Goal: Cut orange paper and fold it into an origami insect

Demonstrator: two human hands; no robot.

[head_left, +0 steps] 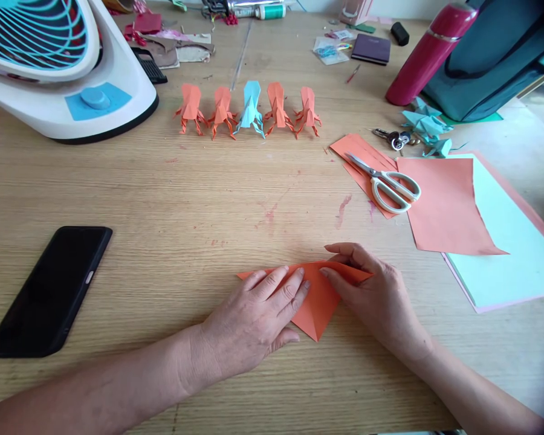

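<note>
Now the left hand lies flat on orange paper; the right hand pinches it.

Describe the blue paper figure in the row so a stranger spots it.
Find the white fan at upper left. To its right, five paper figures form a row. Take the middle one: it is blue, while its four neighbours are orange.

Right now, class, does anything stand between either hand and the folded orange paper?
Nothing visible does. The left hand rests directly on the folded orange paper, and the right hand grips its right side. The scissors lie farther back to the right, the phone off to the left.
</note>
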